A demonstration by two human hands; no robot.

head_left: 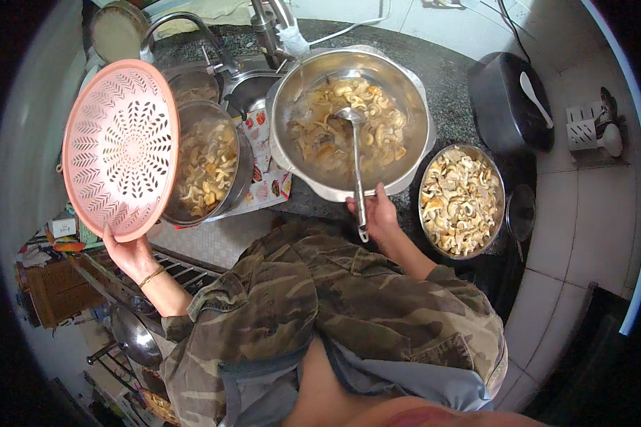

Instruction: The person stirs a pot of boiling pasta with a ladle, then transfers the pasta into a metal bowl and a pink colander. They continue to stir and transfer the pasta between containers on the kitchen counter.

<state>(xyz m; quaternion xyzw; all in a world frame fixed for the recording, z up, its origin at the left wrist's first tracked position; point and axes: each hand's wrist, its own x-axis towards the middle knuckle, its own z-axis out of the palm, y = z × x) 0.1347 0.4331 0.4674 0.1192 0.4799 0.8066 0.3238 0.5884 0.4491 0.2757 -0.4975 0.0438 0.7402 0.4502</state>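
My left hand (130, 254) grips the lower rim of a pink plastic colander (133, 149), which is tilted with its perforated inside facing the camera. Behind it, partly covered, stands a metal pot (240, 176) of cut mushrooms in liquid. At the front rim of a large metal basin (347, 184) is my right hand (376, 213), close around or against the rim; its exact hold is unclear. A metal ladle (357, 160) leans in the basin, its handle crossing the rim beside my right fingers. Mushroom pieces (347, 128) lie in cloudy liquid there.
An oval metal bowl heaped with sliced mushrooms (461, 200) stands right of the basin. Beyond it are a black container (505, 107) with a white spoon (536, 99) on top and a wall utensil holder (585, 131). A sink (253, 80) and curved faucet (187, 16) are at the back left.
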